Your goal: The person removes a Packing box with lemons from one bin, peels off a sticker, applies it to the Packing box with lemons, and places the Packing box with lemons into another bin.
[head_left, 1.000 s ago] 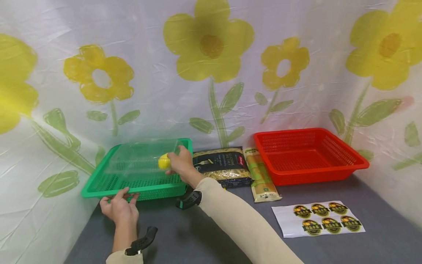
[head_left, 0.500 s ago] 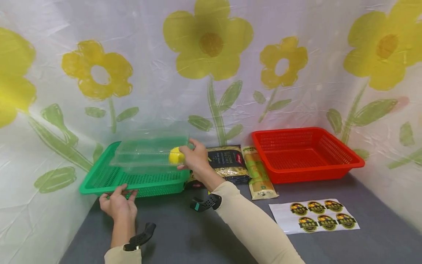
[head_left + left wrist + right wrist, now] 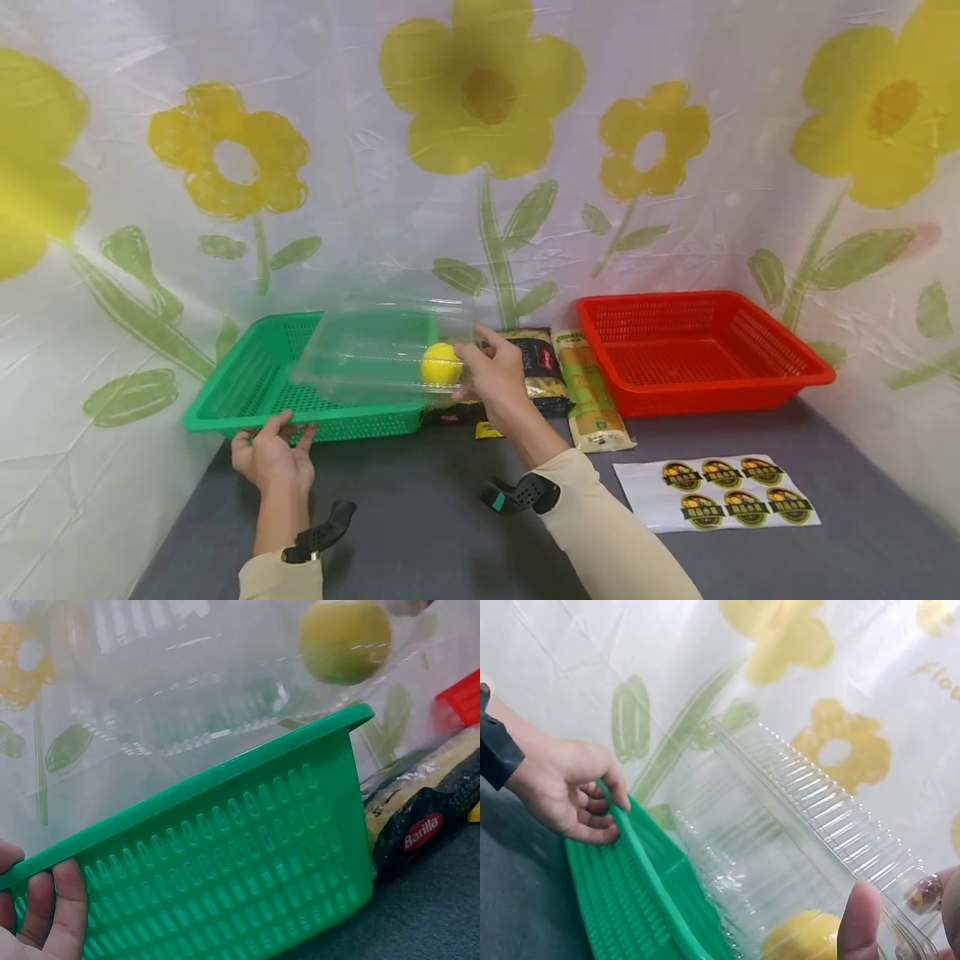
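In the head view my right hand (image 3: 495, 379) pinches the right end of a clear plastic clamshell box (image 3: 375, 333), held above the green basket. A round yellow thing (image 3: 441, 364), lemon-like, shows through the plastic close to my fingers. The right wrist view has my thumb (image 3: 861, 922) against the ridged box (image 3: 817, 802), with the yellow thing (image 3: 802, 937) beside it. My left hand (image 3: 273, 462) grips the near rim of the green basket (image 3: 360, 423); its fingers (image 3: 69, 904) curl under that rim in the left wrist view. The basket's inside is partly hidden behind the box.
Right of the green basket lie a pasta bag (image 3: 543, 358) and a long yellow-green packet (image 3: 588, 392). A red basket (image 3: 697, 392) stands at the back right. In front of it is a white sheet with round stickers (image 3: 723, 496). A flowered curtain (image 3: 337, 208) hangs behind.
My right hand has moved right with the clear box and the yellow thing, from over the green basket to partly past its right end. The left hand stays at the basket's rim.
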{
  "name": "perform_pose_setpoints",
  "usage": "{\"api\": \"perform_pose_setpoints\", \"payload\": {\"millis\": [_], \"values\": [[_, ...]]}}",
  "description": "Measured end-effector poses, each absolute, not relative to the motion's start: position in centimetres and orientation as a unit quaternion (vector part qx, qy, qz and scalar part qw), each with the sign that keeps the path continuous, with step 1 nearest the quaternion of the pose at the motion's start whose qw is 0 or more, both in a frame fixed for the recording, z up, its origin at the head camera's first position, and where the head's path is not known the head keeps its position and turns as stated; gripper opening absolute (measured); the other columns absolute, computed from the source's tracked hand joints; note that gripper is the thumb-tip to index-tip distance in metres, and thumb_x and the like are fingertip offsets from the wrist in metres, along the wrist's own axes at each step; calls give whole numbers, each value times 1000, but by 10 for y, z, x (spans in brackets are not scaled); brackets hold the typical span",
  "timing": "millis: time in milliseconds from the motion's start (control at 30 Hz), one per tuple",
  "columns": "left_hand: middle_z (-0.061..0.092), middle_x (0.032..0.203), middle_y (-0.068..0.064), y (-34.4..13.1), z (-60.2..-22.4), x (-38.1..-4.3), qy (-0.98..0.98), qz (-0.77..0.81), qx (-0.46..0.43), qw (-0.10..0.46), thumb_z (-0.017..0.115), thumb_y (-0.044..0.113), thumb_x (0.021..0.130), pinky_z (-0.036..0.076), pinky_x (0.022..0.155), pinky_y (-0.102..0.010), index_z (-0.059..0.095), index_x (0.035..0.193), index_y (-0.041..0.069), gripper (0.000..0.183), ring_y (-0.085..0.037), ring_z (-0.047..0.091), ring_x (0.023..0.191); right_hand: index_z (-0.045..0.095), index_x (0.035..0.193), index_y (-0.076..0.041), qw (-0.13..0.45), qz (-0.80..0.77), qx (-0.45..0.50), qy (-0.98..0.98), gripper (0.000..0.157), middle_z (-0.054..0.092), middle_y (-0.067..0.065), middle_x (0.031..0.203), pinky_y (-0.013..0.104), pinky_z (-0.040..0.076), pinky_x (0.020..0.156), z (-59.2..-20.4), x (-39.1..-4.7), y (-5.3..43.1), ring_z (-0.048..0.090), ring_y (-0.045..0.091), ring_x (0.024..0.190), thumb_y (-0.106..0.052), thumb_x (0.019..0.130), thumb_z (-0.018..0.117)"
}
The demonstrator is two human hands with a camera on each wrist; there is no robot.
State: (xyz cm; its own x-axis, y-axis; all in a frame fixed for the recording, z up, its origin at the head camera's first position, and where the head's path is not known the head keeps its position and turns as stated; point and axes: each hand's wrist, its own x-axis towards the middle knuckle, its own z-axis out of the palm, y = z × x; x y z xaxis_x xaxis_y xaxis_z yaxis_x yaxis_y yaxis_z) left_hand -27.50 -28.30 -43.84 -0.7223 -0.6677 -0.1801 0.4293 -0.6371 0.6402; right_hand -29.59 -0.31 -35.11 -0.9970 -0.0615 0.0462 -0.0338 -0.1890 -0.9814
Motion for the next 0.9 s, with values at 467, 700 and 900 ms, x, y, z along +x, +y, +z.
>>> {"api": "perform_pose_setpoints", "payload": {"millis": [467, 700, 900], "values": [[42, 117, -9, -285, -439, -270, -299, -882, 201, 305, 74, 6, 92, 61, 76, -38, 32, 125, 16, 55, -20, 56, 74, 51, 149, -10, -47, -737, -26, 674, 57, 44, 15, 106, 37, 57, 48, -367, -264, 45, 52, 21, 54, -15, 94, 67], [41, 118, -8, -284, -440, -268, -304, -885, 201, 291, 73, 8, 93, 60, 79, -38, 31, 123, 16, 52, -19, 57, 74, 53, 148, -12, -77, -713, -30, 697, 52, 50, 17, 102, 38, 57, 46, -382, -247, 72, 55, 23, 59, -14, 97, 64], [42, 118, -9, -287, -435, -266, -312, -888, 190, 279, 74, 7, 92, 60, 82, -38, 31, 120, 16, 53, -19, 58, 76, 56, 146, -17, -78, -726, -13, 684, 49, 52, 16, 103, 39, 56, 46, -387, -231, 92, 45, 18, 38, -14, 97, 63]]}}
